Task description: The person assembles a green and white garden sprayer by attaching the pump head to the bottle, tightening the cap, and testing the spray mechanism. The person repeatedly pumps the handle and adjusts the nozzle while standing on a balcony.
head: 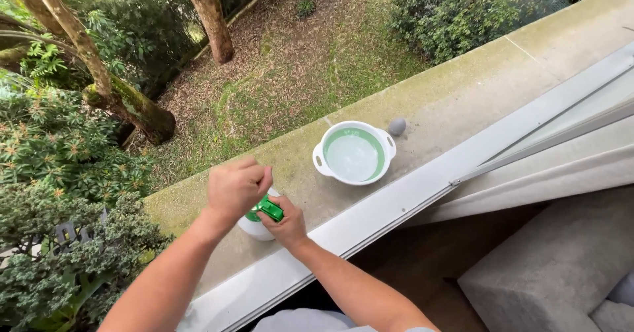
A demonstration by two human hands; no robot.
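Head view: 2 hands, 1 spray bottle, 1 basin, 1 ball on a concrete ledge.
Left hand: curled over the bottle top, grip unclear.
Right hand: pinching the green trigger.
Spray bottle: white, standing on the ledge.
Basin: white and green, nearby.
Ball: small, grey, just beside the basin.

Two hands, one spray bottle, one white-and-green bowl, one small grey ball, two tree trunks
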